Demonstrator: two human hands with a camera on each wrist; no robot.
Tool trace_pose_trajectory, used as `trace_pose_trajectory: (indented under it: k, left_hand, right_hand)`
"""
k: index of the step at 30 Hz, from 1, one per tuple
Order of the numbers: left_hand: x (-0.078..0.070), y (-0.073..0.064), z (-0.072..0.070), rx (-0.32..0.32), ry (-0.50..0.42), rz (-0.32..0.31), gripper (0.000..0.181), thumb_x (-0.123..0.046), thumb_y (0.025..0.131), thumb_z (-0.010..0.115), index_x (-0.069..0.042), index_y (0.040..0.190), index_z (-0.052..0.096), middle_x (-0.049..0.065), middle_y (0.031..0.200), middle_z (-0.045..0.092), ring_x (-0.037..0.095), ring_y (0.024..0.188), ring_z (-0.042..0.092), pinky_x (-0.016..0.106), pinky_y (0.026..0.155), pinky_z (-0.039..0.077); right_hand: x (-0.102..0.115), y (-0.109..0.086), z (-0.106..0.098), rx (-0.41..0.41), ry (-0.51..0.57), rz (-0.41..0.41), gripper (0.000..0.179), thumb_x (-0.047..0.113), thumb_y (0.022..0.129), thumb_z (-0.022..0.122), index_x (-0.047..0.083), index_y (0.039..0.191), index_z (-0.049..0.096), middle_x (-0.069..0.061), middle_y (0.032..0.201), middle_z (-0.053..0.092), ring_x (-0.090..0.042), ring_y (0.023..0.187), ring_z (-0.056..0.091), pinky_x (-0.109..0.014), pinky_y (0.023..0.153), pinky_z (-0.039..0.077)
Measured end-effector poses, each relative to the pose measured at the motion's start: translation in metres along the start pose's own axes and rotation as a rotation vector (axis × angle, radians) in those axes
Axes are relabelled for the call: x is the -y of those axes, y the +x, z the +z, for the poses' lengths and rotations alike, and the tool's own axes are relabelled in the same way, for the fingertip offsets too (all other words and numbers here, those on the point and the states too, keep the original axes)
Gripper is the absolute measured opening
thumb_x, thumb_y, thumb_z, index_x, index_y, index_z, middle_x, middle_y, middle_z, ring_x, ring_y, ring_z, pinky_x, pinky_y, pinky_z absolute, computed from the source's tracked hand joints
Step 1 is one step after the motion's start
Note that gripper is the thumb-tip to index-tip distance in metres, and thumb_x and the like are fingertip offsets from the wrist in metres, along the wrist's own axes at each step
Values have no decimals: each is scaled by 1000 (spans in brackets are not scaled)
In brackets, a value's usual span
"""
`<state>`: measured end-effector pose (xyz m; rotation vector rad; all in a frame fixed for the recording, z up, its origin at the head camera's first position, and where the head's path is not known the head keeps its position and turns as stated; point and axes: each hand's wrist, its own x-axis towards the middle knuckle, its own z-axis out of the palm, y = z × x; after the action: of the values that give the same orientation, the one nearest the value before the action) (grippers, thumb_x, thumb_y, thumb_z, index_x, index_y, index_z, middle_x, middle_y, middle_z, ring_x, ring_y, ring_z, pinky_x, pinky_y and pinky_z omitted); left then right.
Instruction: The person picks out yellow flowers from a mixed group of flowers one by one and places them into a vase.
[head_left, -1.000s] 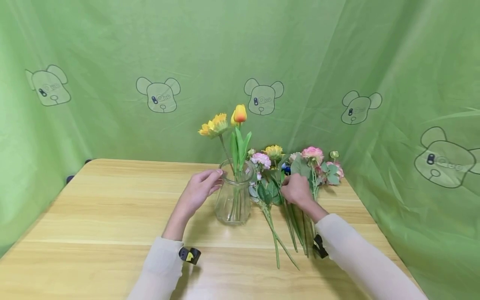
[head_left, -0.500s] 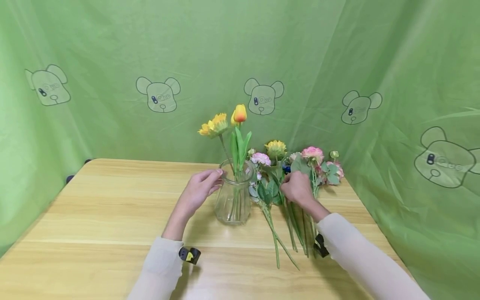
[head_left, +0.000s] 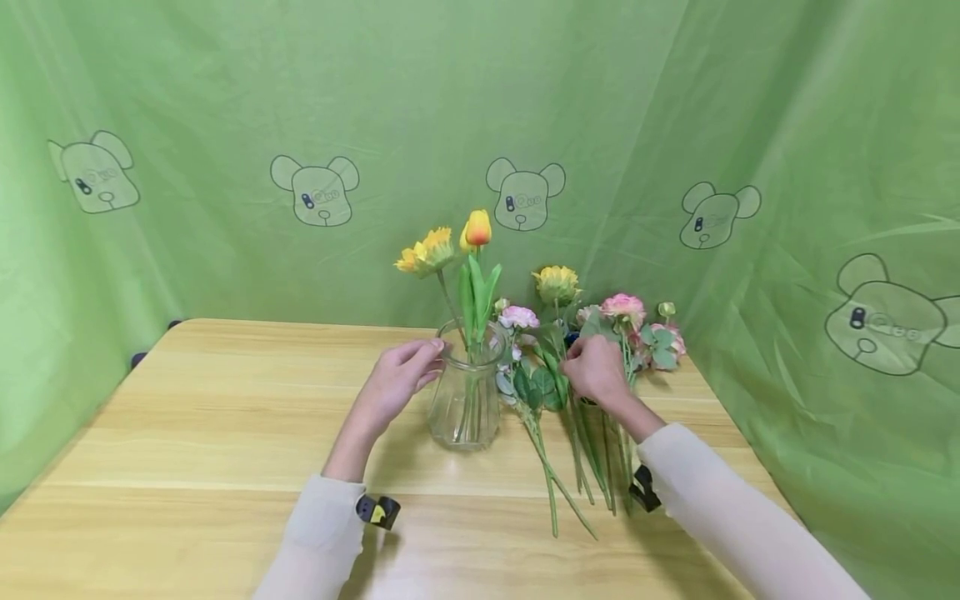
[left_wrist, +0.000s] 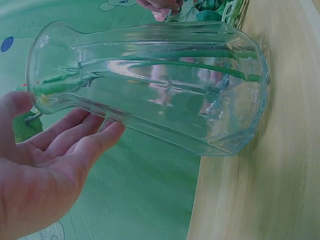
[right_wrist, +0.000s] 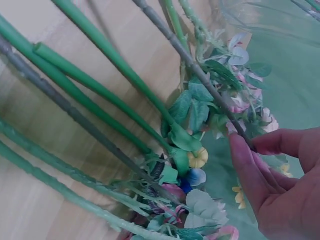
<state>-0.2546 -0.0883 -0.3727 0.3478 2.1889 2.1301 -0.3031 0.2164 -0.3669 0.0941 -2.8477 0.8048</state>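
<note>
A clear glass vase (head_left: 465, 408) stands upright on the table, holding a yellow sunflower (head_left: 426, 252) and orange-yellow tulips (head_left: 477, 227). At its left side my left hand (head_left: 399, 375) grips the neck, thumb at the rim and fingertips against the glass, as the left wrist view shows. To the right, my right hand (head_left: 597, 371) pinches the brown stem (right_wrist: 210, 87) of a second sunflower (head_left: 557, 285) between thumb and fingers. That bloom is raised above the pile of flowers, and its stem slants down among the other stems.
Around my right hand lie several artificial flowers: a pale pink bloom (head_left: 519, 317), a deeper pink bloom (head_left: 624, 308) and green stems (head_left: 551, 487) reaching toward the table's front. A green curtain (head_left: 405, 125) hangs behind the wooden table (head_left: 225, 417) and along its right side.
The sunflower in my right hand has risen a little, its head now higher above the pile. My left hand and the vase have stayed in place.
</note>
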Motion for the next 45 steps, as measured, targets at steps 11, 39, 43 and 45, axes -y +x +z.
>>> trace_pose_trajectory:
  k: [11,39,43,45]
  left_hand:
    - [0,-1,0,6,-6,4,54,-37,106,52,5,139,55,22,141,60,36,130,59,37,112,51]
    - [0,-1,0,-1,-3,1,54,-38,105,53,4,139,55,20,141,60,34,130,59,35,111,51]
    - [1,0,0,-1,-1,7,54,-37,106,52,5,139,55,22,140,60,35,130,59,37,111,51]
    - [1,0,0,-2,2,9,53,-37,106,52,5,139,55,22,140,60,35,130,59,37,111,51]
  right_hand:
    - [11,1,-12,-61,78,-26,13,8,90,67,-3,92,72,-12,60,70,-22,46,67,-32,54,61]
    - [46,-1,-26,-35,398,61,23,8,96,62,-6,114,66,-27,97,73,-29,69,76,-28,59,65]
    - [46,0,-27,-34,436,66,23,8,96,62,-8,113,64,-28,96,73,-26,66,75,-29,60,66]
    - [47,0,-29,-36,461,67,21,7,96,62,-8,112,62,-28,95,72,-21,62,74,-30,61,66]
